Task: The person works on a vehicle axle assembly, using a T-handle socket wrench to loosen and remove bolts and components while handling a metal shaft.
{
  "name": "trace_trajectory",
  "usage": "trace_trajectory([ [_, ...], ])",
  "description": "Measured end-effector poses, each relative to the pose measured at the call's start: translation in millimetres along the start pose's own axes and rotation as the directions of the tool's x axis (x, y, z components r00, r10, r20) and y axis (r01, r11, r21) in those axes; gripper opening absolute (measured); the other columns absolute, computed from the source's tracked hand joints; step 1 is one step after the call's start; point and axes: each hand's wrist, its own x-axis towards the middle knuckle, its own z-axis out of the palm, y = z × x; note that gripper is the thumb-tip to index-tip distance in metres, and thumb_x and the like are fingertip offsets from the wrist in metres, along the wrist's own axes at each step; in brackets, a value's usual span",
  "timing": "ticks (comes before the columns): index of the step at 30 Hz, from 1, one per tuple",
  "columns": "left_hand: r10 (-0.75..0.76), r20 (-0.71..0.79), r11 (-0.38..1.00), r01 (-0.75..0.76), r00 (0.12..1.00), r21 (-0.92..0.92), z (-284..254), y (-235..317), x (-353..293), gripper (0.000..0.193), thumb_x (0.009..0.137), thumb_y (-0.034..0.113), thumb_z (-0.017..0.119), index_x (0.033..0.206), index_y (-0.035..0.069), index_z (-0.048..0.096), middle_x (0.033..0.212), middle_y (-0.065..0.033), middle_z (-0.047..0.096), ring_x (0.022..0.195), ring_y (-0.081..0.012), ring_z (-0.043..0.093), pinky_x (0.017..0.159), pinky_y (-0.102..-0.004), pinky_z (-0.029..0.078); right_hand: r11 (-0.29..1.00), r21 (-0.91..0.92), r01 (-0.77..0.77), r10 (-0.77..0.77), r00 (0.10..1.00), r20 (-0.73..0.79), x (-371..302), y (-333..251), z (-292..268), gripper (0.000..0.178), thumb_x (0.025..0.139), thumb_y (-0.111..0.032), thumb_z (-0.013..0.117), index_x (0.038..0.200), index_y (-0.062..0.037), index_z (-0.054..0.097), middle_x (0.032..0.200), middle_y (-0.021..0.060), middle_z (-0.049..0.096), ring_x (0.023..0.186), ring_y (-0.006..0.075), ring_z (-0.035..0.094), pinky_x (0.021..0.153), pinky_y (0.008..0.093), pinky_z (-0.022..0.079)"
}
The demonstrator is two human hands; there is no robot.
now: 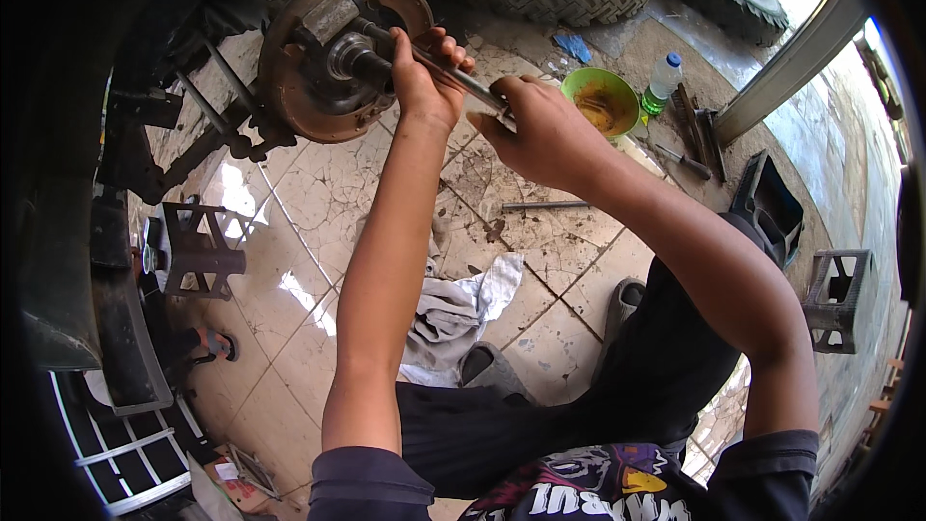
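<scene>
One handheld bar (479, 91) slants forward-left (toward the hub (349, 56)).

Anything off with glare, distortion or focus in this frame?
Head view: white glare on the floor tiles at left; daylight blown out around the post, upper right; fisheye curves and black rim; left hand and right hand look fairly sharp.

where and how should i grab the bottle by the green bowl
Probably best around its upper body, just under the blue cap, from above: the bottle looks upright, with the bowl close on its left and dark bars on its right. The right hand is nearer, but holds the rod.
</scene>
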Motion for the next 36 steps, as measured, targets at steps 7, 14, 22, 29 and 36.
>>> trace_trajectory([
  [7,0.227,-0.017,0.181,-0.025,0.974,0.983,12.2,40.6,-24.4,0.052,0.099,0.047,0.041,0.072,0.006,0.058,0.059,-0.0057,0.058,0.053,-0.0195,0.056,0.059,-0.0355,0.046,0.993,-0.038,0.115,-0.106,0.979,0.176,16.1,-1.7,-33.2,0.022,0.085,-0.017,0.066,0.082,0.005,0.061,0.076,0.0213,0.065,0.079,0.0363,0.065,0.071,0.0443,0.05],
  [14,0.1,0.938,-0.695,-0.651,0.333,0.305,2.4,10.8,-50.8,0.03,0.078,0.017,0.069,0.102,0.008,0.054,0.103,-0.0113,0.054,0.102,-0.0282,0.056,0.091,-0.0463,0.038,0.856,0.518,0.001,-0.085,0.987,0.139,17.5,6.4,-45.3,0.034,0.09,-0.02,0.064,0.106,0.0103,0.06,0.08,0.021,0.067,0.074,0.0201,0.067,0.065,0.0318,0.051],
  [22,-0.066,0.918,-0.662,-0.705,0.39,0.252,17.1,11.7,-12.5,0.034,0.077,0.022,0.071,0.056,0.01,0.047,0.053,-0.005,0.05,0.054,-0.0227,0.057,0.057,-0.0347,0.043,0.905,0.343,0.25,-0.247,0.968,-0.055,-0.4,3.0,-75.3,0.032,0.09,-0.014,0.063,0.109,0.0091,0.053,0.09,0.0232,0.068,0.077,0.0325,0.069,0.067,0.036,0.054],
  [29,-0.571,0.454,-0.475,-0.727,0.684,0.496,72.0,66.8,-19.2,0.039,0.082,0.027,0.07,0.053,0.004,0.057,0.048,-0.0145,0.049,0.046,-0.0331,0.051,0.046,-0.0397,0.037,0.852,0.151,0.501,-0.469,0.86,-0.203,9.8,20.0,-83.9,0.026,0.089,-0.014,0.065,0.107,0.0036,0.059,0.094,0.0194,0.068,0.086,0.0279,0.069,0.072,0.0347,0.054],
  [36,-0.606,0.396,-0.602,-0.723,0.69,0.338,44.2,44.1,-26.9,0.021,0.076,0.022,0.067,0.06,0.009,0.066,0.057,-0.0131,0.06,0.061,-0.0358,0.062,0.06,-0.0437,0.05,0.922,0.216,0.321,-0.323,0.946,-0.03,16.8,29.9,-66.4,0.038,0.091,-0.031,0.066,0.096,0.006,0.06,0.078,0.0194,0.065,0.068,0.0279,0.067,0.062,0.0373,0.052],
])
